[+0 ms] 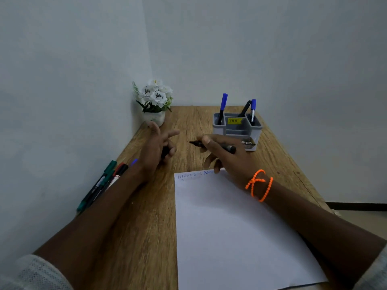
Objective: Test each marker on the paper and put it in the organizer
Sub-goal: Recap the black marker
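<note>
While the right hand (227,158) grips an uncapped black marker (213,145) above the far edge of the paper (230,227), its tip pointing left, the left hand (157,147) curls its lower fingers round a small dark object, probably the cap (165,152), with thumb and forefinger spread. Beyond the right hand stands the grey organizer (237,130), holding 3 markers. More markers (102,183) lie at the table's (146,237) left edge. A flower pot (155,101) sits far left.
</note>
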